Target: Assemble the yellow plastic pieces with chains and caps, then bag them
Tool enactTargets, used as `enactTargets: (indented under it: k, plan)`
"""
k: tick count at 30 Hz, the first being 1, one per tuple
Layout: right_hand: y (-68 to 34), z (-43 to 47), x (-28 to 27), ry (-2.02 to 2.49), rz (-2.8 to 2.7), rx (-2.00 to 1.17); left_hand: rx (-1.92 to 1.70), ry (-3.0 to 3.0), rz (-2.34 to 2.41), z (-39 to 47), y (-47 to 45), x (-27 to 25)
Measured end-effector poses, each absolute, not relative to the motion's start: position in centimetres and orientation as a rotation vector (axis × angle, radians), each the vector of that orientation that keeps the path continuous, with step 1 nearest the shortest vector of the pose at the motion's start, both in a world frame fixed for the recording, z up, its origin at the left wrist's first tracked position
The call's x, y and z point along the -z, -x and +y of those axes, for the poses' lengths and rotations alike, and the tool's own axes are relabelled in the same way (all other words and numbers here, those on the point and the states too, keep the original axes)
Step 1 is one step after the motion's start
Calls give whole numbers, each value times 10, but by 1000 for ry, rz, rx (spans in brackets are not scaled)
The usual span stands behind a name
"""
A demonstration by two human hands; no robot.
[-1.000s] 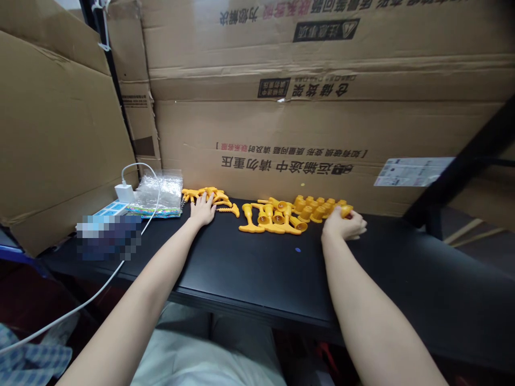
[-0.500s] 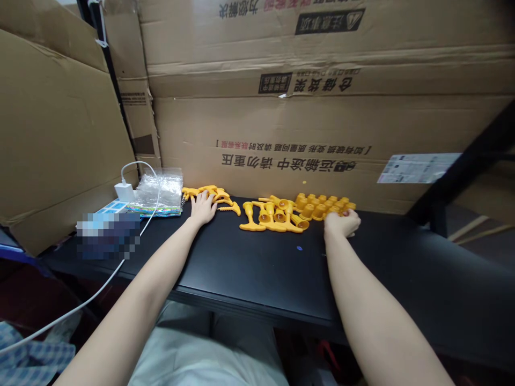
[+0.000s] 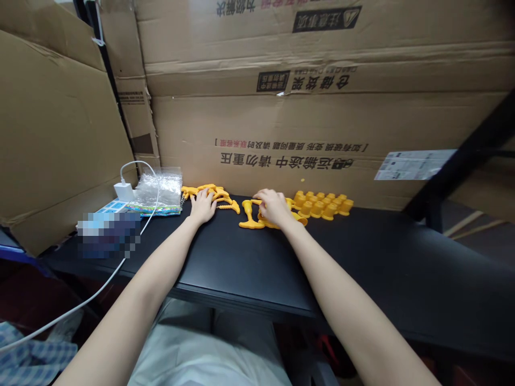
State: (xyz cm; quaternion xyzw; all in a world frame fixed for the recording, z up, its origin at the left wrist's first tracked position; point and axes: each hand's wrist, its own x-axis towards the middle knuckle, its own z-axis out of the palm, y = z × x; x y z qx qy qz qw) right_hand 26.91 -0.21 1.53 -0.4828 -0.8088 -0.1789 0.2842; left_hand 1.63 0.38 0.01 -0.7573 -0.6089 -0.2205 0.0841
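Note:
My left hand (image 3: 203, 207) lies with fingers spread over a heap of yellow plastic T-handled pieces (image 3: 220, 192). One of these, with a ridged, screw-like shaft (image 3: 231, 206), points out to the right of the fingers. My right hand (image 3: 274, 207) is over a group of yellow pieces with T-shaped bases and flared cup ends (image 3: 250, 215), its fingers apart and curved to the left. The hand hides most of that group, and whether the fingertips touch a piece cannot be made out. Farther right, small yellow cups (image 3: 328, 206) stand upside down in close rows.
Clear plastic bags (image 3: 159, 190) and a white charger (image 3: 124, 191) lie at the left. A white cable (image 3: 108, 281) runs over the black tabletop's (image 3: 241, 262) left front edge. A cardboard wall (image 3: 257, 120) closes off the back, and a black post (image 3: 458, 161) stands at right.
My right hand has moved left from the rows of small cups to the T-based pieces. The cups it partly covered are now in full view. My left hand has stayed in place.

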Motion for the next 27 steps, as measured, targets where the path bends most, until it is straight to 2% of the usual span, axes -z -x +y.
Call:
enactTargets:
  k: [5, 13, 19, 27]
  plan:
    - [-251, -4, 1, 1307, -2488, 469, 734, 2303, -1617, -7, -20, -11]
    - [-247, -8, -9, 1130, -2524, 522, 727, 2595, -1332, -33, -36, -35]
    - [-231, -28, -32, 1065, -2353, 708, 618, 2422, -1599, -50, -51, -44]
    - [-217, -35, -35, 1148, -2229, 703, 747, 2315, -1702, -49, -43, -53]
